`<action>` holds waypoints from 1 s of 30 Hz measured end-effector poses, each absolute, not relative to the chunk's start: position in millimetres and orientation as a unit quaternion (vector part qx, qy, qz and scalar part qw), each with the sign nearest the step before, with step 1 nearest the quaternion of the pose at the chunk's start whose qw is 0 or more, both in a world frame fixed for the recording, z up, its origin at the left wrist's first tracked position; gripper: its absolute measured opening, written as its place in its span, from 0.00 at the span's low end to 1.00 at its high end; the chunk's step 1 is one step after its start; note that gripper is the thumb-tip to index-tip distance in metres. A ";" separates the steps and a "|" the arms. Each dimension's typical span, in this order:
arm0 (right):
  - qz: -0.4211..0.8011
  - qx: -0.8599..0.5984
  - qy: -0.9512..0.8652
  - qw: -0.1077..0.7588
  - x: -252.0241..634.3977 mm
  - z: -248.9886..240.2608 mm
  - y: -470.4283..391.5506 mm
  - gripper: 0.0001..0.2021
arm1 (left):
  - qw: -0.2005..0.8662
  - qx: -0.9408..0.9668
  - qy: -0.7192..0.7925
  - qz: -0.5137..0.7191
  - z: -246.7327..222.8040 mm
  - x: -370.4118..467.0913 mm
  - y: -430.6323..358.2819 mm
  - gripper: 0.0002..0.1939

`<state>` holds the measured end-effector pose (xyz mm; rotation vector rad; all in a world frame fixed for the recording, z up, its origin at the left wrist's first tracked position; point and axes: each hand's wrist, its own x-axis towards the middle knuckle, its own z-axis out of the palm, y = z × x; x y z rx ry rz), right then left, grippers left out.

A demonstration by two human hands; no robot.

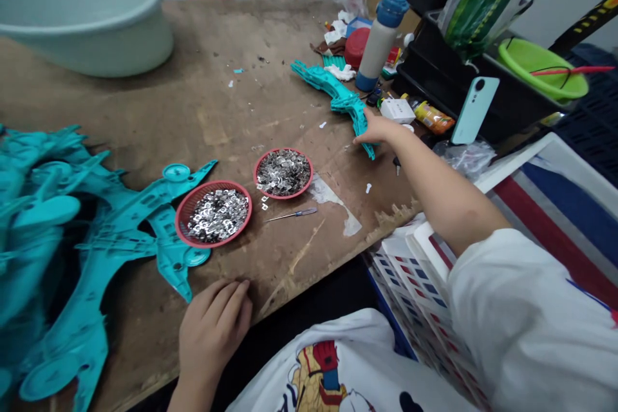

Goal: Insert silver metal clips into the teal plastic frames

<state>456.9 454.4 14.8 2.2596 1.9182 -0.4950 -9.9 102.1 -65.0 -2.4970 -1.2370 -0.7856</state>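
Note:
At the right side of the table, my right hand [381, 129] is closed on the lower end of a long, curved teal plastic part [333, 91]. Thumb and forefinger straddle it, and the part seems to lie on the tabletop. My left hand [215, 322] rests loosely on the table's front edge, back up, fingers side by side and slightly bent, with nothing visible in it. Near it stand a red basket [179, 222] of shiny metal clips [219, 215] and a second red basket [309, 187] of similar clips [284, 172]. A thin screwdriver [292, 214] lies beside them.
Many teal plastic parts [91, 232] are heaped at left. A large pale green tub [111, 45] stands at the back left. On the right are a bottle [379, 45], an upright phone [476, 109], black bins [420, 67] and a white crate [410, 270] by the table edge.

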 end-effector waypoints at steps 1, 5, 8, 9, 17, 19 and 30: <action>-0.160 0.750 0.638 0.067 455.1 14.7 453.6 0.71 | 0.124 -0.855 -0.424 -0.271 -65.4 -10.0 102.1 0.12; -0.130 0.748 0.648 0.055 452.1 16.3 452.1 0.62 | 0.122 -0.855 -0.424 -0.273 -66.7 -10.6 102.2 0.12; -0.108 0.756 0.645 0.027 452.4 23.8 448.7 0.51 | 0.119 -0.854 -0.431 -0.266 -67.0 -10.3 102.3 0.12; -0.105 0.759 0.643 0.012 453.4 28.0 447.1 0.48 | 0.117 -0.854 -0.434 -0.264 -67.0 -10.0 102.3 0.12; -0.084 0.740 0.647 -0.164 472.2 47.1 446.0 0.38 | 0.105 -0.852 -0.448 -0.251 -68.2 -10.0 101.0 0.12; -0.087 0.742 0.643 -0.169 469.9 35.6 450.6 0.39 | 0.104 -0.854 -0.446 -0.247 -68.2 -10.3 100.8 0.12; -0.076 0.751 0.648 -0.104 452.8 -13.4 454.3 0.47 | 0.097 -0.853 -0.445 -0.255 -65.6 -9.0 100.7 0.11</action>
